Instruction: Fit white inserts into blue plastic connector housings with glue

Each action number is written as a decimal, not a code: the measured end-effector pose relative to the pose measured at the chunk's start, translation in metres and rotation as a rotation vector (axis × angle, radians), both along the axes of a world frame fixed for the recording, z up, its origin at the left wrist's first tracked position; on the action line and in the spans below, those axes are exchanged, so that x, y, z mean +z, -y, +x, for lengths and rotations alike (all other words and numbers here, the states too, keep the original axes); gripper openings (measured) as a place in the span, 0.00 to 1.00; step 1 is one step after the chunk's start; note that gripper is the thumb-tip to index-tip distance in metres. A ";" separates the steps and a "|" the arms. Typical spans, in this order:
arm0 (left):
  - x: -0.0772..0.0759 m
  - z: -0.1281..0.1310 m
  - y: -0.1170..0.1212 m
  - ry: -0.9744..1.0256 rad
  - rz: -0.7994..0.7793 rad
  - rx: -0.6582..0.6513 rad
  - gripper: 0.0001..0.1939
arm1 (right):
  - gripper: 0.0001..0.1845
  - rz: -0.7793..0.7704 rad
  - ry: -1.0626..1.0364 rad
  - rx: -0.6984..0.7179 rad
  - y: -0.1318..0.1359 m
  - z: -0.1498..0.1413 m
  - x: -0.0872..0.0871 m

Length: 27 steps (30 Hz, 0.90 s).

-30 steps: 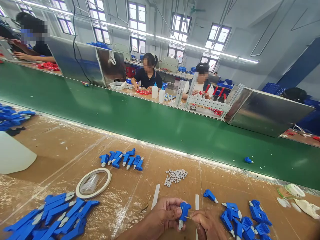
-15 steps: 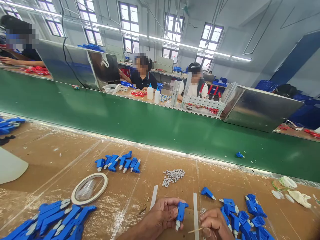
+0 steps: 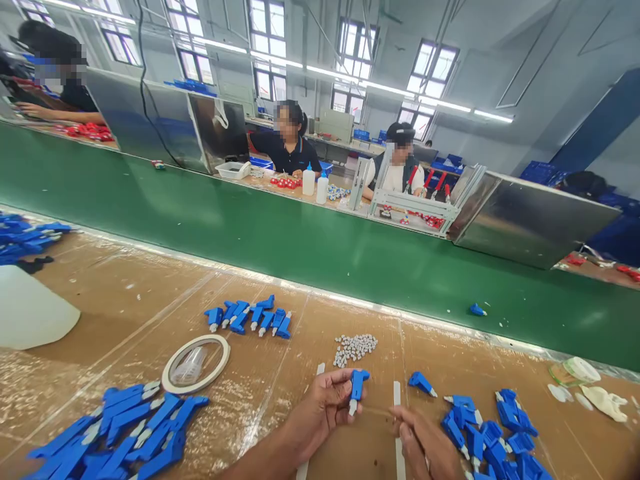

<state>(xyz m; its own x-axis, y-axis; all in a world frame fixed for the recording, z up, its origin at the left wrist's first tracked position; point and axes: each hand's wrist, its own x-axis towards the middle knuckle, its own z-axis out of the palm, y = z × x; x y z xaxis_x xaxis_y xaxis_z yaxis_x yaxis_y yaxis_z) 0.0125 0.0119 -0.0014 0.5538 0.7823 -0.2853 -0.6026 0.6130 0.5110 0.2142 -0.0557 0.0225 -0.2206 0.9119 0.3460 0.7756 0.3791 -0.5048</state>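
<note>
My left hand (image 3: pixel 326 408) is closed on a blue plastic part (image 3: pixel 359 387) with a whitish tip, which points down towards me. To its right, my right hand (image 3: pixel 424 437) pinches a thin wooden stick (image 3: pixel 381 410), partly blurred. The stick's far end points at the pale tip, and I cannot tell whether they touch. Just beyond my left hand lies a loose pile of small grey pieces (image 3: pixel 356 349). A single blue part (image 3: pixel 423 383) lies beyond my right hand, with a heap of similar parts (image 3: pixel 493 433) to the right.
More blue parts (image 3: pixel 125 427) lie at the front left, and a small group (image 3: pixel 250 315) farther back. A tape roll (image 3: pixel 167 383) rests between them. White strips (image 3: pixel 397 427) are on the cardboard. A green conveyor belt (image 3: pixel 300 240) crosses behind; co-workers sit beyond. A jar (image 3: pixel 575 370) lies far right.
The view has shifted slightly. My right hand has brought the stick up and closer to the blue part's pale tip. My left hand still holds the blue part.
</note>
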 end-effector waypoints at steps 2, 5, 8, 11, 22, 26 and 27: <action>-0.004 0.005 0.000 -0.007 0.016 -0.006 0.18 | 0.14 -0.079 0.072 -0.031 -0.031 0.002 0.010; -0.009 0.010 0.001 -0.013 0.069 -0.031 0.21 | 0.13 -0.153 0.219 -0.034 -0.082 0.000 0.016; -0.014 0.012 0.000 -0.028 0.086 -0.054 0.24 | 0.15 -0.169 0.291 -0.049 -0.118 -0.002 0.012; -0.018 0.013 -0.002 -0.030 0.092 -0.074 0.25 | 0.16 -0.187 0.344 -0.053 -0.132 -0.002 0.006; -0.021 0.014 0.000 -0.017 0.094 -0.086 0.26 | 0.13 -0.321 0.370 -0.055 -0.143 -0.011 0.016; -0.019 0.013 -0.001 -0.017 0.091 -0.092 0.27 | 0.10 -0.346 0.224 -0.078 -0.136 -0.009 0.030; -0.019 0.013 -0.001 -0.016 0.090 -0.095 0.27 | 0.09 -0.357 0.169 -0.087 -0.132 -0.008 0.034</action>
<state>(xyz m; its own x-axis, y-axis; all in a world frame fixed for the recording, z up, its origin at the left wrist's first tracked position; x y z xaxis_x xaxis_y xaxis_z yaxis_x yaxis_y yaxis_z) 0.0258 0.0130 -0.0203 0.6228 0.7492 -0.2255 -0.5353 0.6182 0.5755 0.2065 0.0764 0.0563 -0.1638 0.9860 -0.0304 0.8805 0.1322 -0.4552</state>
